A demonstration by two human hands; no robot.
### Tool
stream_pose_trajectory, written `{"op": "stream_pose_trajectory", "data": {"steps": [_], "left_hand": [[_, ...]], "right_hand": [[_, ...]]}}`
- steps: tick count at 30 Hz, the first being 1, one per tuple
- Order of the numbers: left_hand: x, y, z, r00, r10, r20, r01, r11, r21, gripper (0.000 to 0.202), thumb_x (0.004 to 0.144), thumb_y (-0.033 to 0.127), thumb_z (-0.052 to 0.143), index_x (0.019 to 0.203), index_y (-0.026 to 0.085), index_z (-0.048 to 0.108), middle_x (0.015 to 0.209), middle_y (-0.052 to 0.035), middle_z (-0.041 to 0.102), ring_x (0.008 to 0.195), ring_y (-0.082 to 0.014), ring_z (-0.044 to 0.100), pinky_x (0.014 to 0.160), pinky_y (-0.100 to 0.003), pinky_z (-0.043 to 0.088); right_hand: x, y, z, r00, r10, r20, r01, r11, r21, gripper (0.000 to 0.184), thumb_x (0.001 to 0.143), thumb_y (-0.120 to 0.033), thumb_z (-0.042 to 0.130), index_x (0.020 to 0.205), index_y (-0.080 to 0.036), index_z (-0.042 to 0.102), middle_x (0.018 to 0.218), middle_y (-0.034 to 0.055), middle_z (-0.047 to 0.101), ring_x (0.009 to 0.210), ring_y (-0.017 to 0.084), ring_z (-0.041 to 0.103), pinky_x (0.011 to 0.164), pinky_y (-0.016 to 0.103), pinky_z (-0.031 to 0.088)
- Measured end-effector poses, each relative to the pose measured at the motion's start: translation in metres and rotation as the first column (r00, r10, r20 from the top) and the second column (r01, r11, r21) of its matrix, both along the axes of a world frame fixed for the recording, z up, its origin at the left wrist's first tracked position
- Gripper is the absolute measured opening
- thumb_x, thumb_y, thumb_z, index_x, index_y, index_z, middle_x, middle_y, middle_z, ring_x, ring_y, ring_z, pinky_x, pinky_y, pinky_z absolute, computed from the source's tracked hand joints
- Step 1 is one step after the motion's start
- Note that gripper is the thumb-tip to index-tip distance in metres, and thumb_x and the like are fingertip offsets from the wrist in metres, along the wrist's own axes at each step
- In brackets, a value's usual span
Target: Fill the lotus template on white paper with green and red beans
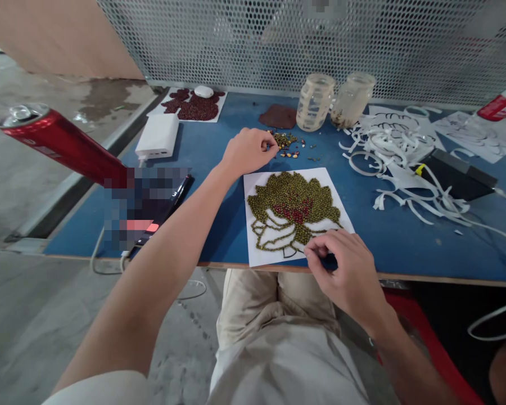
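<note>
A white sheet [255,260] lies at the table's front edge with a flower outline on it. Green beans [274,188] fill its upper petals, and dark red beans [297,211] cover the centre. Several lower petals are bare white, some edged with green beans. My left hand [248,151] is closed, fingertips pinched at the edge of a loose pile of mixed beans [285,140] behind the sheet. Over the sheet's lower right corner, my right hand [348,267] has thumb and forefinger together in a pinch. Whatever either pinch holds is hidden.
Two clear jars [316,104] stand behind the bean pile, beside a brown flat piece [278,116]. Paper strips [405,169] and a black box [457,174] lie right. Leftward are a red can [67,143], a white power bank [158,135], a phone [168,197] and a red-bean picture [194,107].
</note>
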State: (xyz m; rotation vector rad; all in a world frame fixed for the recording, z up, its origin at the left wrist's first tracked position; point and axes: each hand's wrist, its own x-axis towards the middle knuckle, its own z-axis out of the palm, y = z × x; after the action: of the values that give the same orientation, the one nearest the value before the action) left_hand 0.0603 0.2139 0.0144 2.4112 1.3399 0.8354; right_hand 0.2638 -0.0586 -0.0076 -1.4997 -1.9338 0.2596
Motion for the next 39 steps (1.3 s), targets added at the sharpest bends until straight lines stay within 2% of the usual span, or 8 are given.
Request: {"op": "stream_pose_trajectory", "data": {"steps": [7,13,18,27,31,35,39], "left_hand": [[-0.001,0.000,0.001,1.000,0.006,0.012,-0.006,1.000,0.002,0.010,0.086,0.032,0.073,0.084,0.025,0.080,0.064,-0.0027,0.058,0.076,-0.0221,0.057,0.078,-0.039,0.041],[0.000,-0.004,0.004,1.000,0.017,-0.015,-0.017,1.000,-0.009,0.011,0.087,0.029,0.072,0.089,0.024,0.082,0.069,-0.0040,0.063,0.084,-0.0238,0.061,0.084,-0.038,0.045],[0.000,-0.009,0.008,0.998,0.028,-0.057,-0.029,0.999,-0.016,0.016,0.090,0.030,0.069,0.095,0.023,0.082,0.074,-0.0040,0.067,0.089,-0.0240,0.064,0.090,-0.038,0.047],[0.000,-0.006,0.006,0.999,0.028,-0.047,-0.028,1.000,-0.002,0.018,0.091,0.033,0.069,0.093,0.023,0.084,0.071,-0.0046,0.066,0.083,-0.0221,0.062,0.083,-0.037,0.045],[-0.001,-0.005,0.005,0.999,0.017,-0.043,-0.017,1.000,0.004,0.019,0.091,0.034,0.070,0.094,0.023,0.084,0.072,-0.0046,0.067,0.083,-0.0217,0.061,0.081,-0.036,0.044],[-0.001,-0.005,0.005,0.998,0.023,-0.050,-0.024,1.000,-0.011,0.020,0.091,0.035,0.070,0.095,0.024,0.085,0.074,-0.0052,0.069,0.083,-0.0219,0.061,0.080,-0.037,0.044],[-0.002,-0.006,0.007,0.997,0.069,-0.046,-0.070,0.997,-0.020,0.020,0.090,0.033,0.069,0.097,0.024,0.085,0.078,-0.0057,0.070,0.086,-0.0226,0.062,0.082,-0.037,0.046]], "right_hand": [[-0.004,-0.001,-0.002,1.000,-0.001,0.017,0.001,1.000,-0.008,0.010,0.101,-0.031,0.064,0.092,-0.033,0.068,0.074,0.0002,0.068,0.074,0.029,0.068,0.076,0.050,0.051],[-0.006,-0.002,-0.007,1.000,0.000,0.017,0.000,1.000,-0.021,0.012,0.104,-0.030,0.064,0.092,-0.031,0.068,0.073,0.0000,0.065,0.073,0.026,0.065,0.077,0.046,0.046],[-0.005,-0.002,-0.016,0.999,-0.031,-0.030,0.031,1.000,-0.001,0.014,0.102,-0.030,0.071,0.089,-0.028,0.067,0.074,-0.0028,0.059,0.072,0.022,0.061,0.078,0.041,0.042],[-0.003,-0.002,-0.015,0.995,-0.006,-0.099,0.006,1.000,-0.005,0.013,0.102,-0.028,0.069,0.091,-0.029,0.063,0.077,-0.0027,0.064,0.075,0.024,0.064,0.077,0.043,0.042],[-0.004,-0.006,-0.016,0.997,-0.009,-0.081,0.013,0.999,0.050,0.014,0.103,-0.026,0.064,0.093,-0.031,0.056,0.082,-0.0014,0.069,0.076,0.028,0.068,0.075,0.048,0.045],[-0.005,-0.011,-0.022,0.999,-0.010,-0.041,0.017,0.982,0.187,0.021,0.097,-0.017,0.066,0.098,-0.033,0.053,0.085,-0.0002,0.074,0.082,0.033,0.074,0.082,0.055,0.050],[-0.001,-0.017,-0.028,0.994,0.075,-0.078,-0.051,0.959,0.280,0.029,0.089,-0.013,0.072,0.102,-0.034,0.057,0.083,-0.0005,0.076,0.078,0.034,0.074,0.079,0.057,0.050]]}}
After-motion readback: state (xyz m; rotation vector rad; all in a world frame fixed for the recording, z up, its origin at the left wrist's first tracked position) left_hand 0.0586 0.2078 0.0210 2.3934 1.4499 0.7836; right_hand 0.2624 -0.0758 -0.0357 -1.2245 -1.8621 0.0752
